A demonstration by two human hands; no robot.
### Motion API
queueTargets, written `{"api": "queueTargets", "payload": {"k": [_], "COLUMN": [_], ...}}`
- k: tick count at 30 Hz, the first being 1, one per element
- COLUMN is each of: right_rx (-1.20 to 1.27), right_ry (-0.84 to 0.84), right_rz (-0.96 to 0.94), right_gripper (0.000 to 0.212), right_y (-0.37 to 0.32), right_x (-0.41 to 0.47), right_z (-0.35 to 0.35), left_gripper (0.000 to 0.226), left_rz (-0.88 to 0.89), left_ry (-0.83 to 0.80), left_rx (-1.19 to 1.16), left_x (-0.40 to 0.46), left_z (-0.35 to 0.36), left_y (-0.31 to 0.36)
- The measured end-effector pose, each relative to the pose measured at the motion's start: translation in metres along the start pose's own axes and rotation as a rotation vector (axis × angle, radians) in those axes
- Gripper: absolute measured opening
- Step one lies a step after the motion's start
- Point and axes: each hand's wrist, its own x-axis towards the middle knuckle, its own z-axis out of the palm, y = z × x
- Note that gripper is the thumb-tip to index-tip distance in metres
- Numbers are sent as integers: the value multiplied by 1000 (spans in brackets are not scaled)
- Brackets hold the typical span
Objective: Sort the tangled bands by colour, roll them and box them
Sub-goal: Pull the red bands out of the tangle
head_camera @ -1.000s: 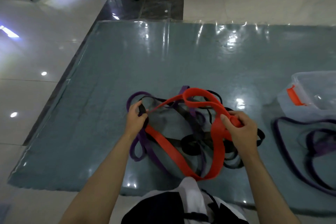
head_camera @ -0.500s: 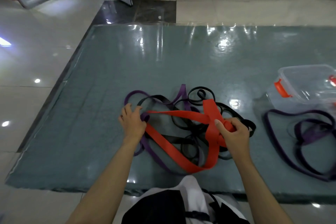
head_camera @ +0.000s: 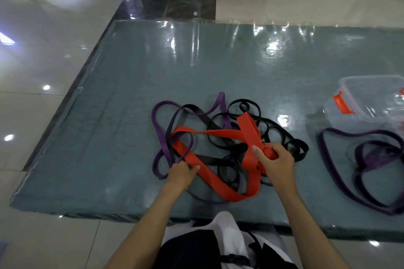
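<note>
The right hand [head_camera: 276,165] held the red band [head_camera: 220,132], its fingers [head_camera: 256,151] curled round a bunched fold of it at the right side of the tangle. From that grip one stretch of red ran up and left to a short raised loop, another ran left across the pile, and a long loop fell toward the near edge of the mat [head_camera: 135,85].

The left hand [head_camera: 182,171] lay low on the mat at the left side of the pile, touching the red band where it slants down to the right. Its fingers were curled under; whether they pinched the red band or a purple strand beside it could not be told.

The tangled pile [head_camera: 220,137] sat on the mat's near middle. The black bands [head_camera: 243,104] formed several small loops at the far and right side. The purple band [head_camera: 158,129] looped round the left edge, with one end sticking up at the far side.

A separate purple band [head_camera: 349,185] lay on the mat to the right, well apart from the pile, in loose loops. Just beyond it stood a clear plastic box [head_camera: 369,102] with an orange clasp [head_camera: 341,102]; its contents could not be made out.

The mat lay on a glossy tiled floor [head_camera: 43,61]. The person's dark and white clothing showed at the lower edge.
</note>
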Motion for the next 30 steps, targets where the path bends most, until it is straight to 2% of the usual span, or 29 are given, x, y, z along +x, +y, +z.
{"api": "queueTargets", "payload": {"k": [3, 6, 9, 11, 13, 18, 21, 24, 26, 30], "right_rx": [1, 11, 21, 27, 37, 59, 92, 150, 199, 287], "right_ry": [-17, -33, -40, -41, -40, -22, -20, -20, -15, -17], "right_rz": [9, 1, 3, -5, -13, 5, 20, 35, 47, 45], "right_gripper": [36, 37, 40, 39, 39, 33, 24, 24, 32, 40], "right_y": [0, -1, -2, -4, -6, -9, -10, -12, -14, -25], "right_x": [-1, -2, -3, -2, -2, -1, 2, 4, 7, 14], "right_z": [3, 5, 6, 6, 6, 5, 5, 7, 6, -3], "left_gripper": [39, 21, 13, 9, 14, 25, 16, 18, 17, 16], "left_rz": [-108, -284, -462, -460, -389, -235, -100, 114, 225, 310], "left_ry": [-1, -50, -33, 66, 109, 65, -26, -110, -101, 8], "left_rx": [-309, -807, -1139, -1201, -1252, -1539, -1564, -1450, -1371, -1217], "left_x": [8, 11, 13, 14, 14, 3, -13, -33, -42, -49], "left_z": [0, 13, 25, 25, 19, -12, -34, -48, -52, -58], "left_y": [8, 25, 36, 45, 55, 78, 90, 105, 116, 127]}}
